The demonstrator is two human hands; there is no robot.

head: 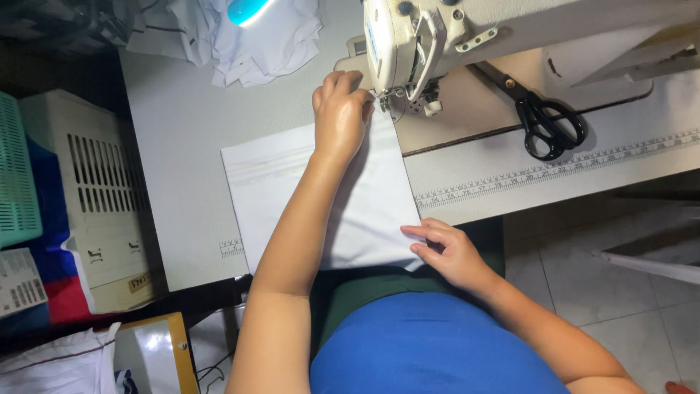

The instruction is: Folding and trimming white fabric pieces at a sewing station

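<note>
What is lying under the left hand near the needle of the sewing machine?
Under the left hand lies the white cloth, spread flat on the grey table beside the sewing machine. The hand covers the cloth's edge there, so the seam under it cannot be seen.

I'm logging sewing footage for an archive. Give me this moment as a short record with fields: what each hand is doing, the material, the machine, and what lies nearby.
left hand: flat on the white rectangular cloth panel, fingertips near the presser foot
right hand: fingers resting on the panel's near right corner, at the table edge
machine: cream industrial sewing machine, head above the cloth's far edge
nearby: black-handled scissors on the machine bed; crumpled white fabric pile behind; cream slotted plastic crate left of the grey table
</note>
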